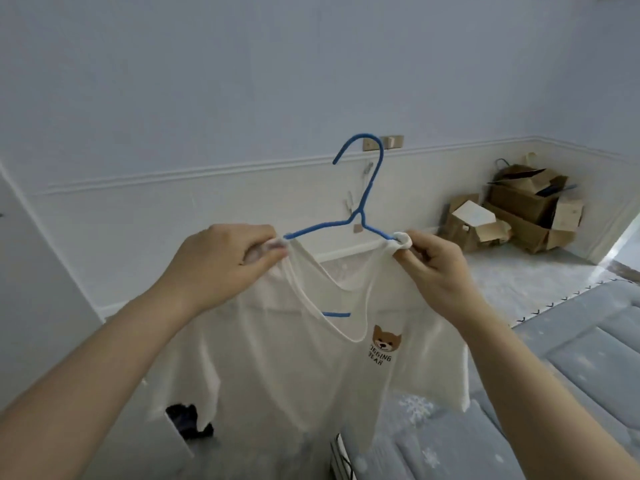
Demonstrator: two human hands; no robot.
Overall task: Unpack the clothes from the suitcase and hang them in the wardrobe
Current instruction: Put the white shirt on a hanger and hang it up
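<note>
A white T-shirt with a small bear print on the chest hangs in front of me on a blue hanger, whose hook points up. My left hand pinches the shirt's left shoulder at the hanger's left end. My right hand pinches the right shoulder, bunched over the hanger's right end. Part of the hanger's lower bar shows through the neckline. The suitcase and wardrobe are out of view.
Several open cardboard boxes are piled against the far wall at the right. A grey-blue quilted bed fills the lower right. A dark cloth lies low behind the shirt. A white panel stands at left.
</note>
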